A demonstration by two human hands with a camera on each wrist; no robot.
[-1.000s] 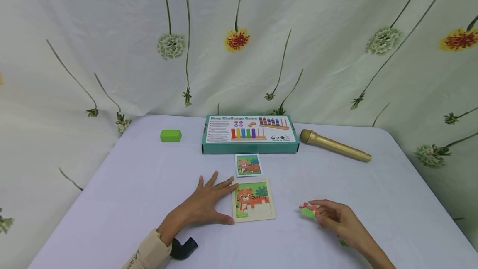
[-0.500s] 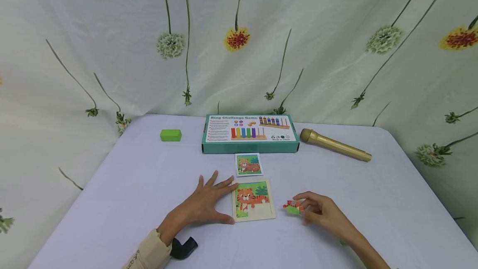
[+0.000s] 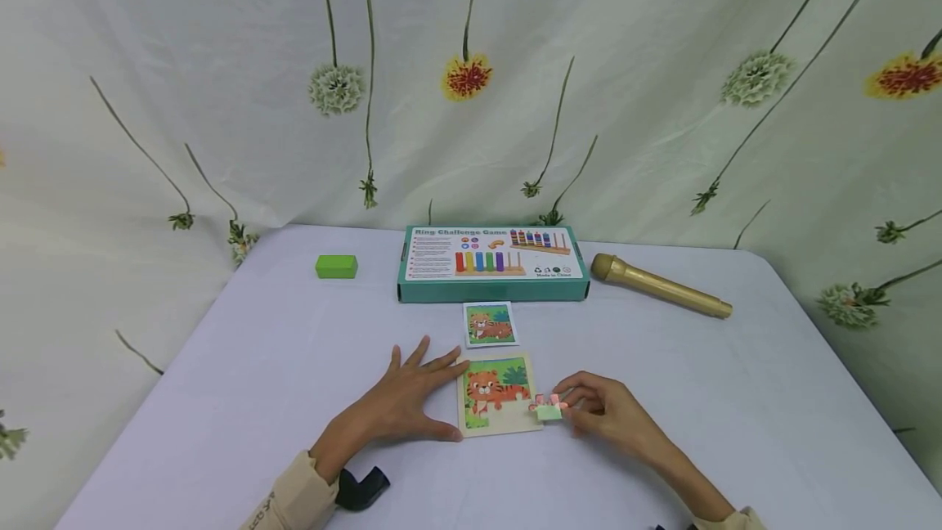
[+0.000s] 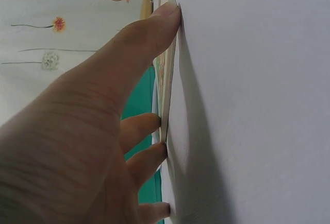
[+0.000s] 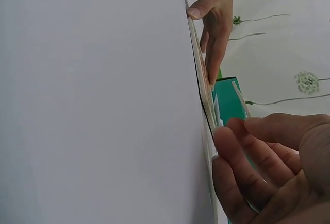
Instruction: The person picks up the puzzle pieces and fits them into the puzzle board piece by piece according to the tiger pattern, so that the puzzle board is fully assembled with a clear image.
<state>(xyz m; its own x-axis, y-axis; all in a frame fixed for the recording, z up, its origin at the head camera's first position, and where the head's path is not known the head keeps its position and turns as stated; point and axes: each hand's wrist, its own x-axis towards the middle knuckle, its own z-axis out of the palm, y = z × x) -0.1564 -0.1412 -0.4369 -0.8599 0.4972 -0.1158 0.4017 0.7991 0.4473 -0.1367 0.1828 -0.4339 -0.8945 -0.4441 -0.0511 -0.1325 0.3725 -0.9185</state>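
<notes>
A wooden tiger jigsaw board (image 3: 513, 417) lies flat on the white cloth, with a bare, unfilled patch at its lower right. My left hand (image 3: 408, 399) is spread at its left side; in the left wrist view, the thumb (image 4: 160, 26) and fingertips touch the board's edge. Between thumb and fingers, my right hand (image 3: 607, 415) pinches a red-and-green puzzle piece (image 3: 548, 410), which overlaps the board's right rim in the head view. The right wrist view shows this thin piece (image 5: 240, 99) edge-on and tilted. Just behind the board lies a tiger picture card (image 3: 491, 325).
Behind the card sits a teal Ring Challenge Game box (image 3: 493, 291). A green block (image 3: 336, 267) stands at back left, a gold toy microphone (image 3: 662, 286) at back right. Beside the left sleeve lies a black bent pipe-like object (image 3: 362, 489).
My right hand has carried the puzzle piece leftward from the right of the table to the board's right rim. The left hand and the board have stayed in place.
</notes>
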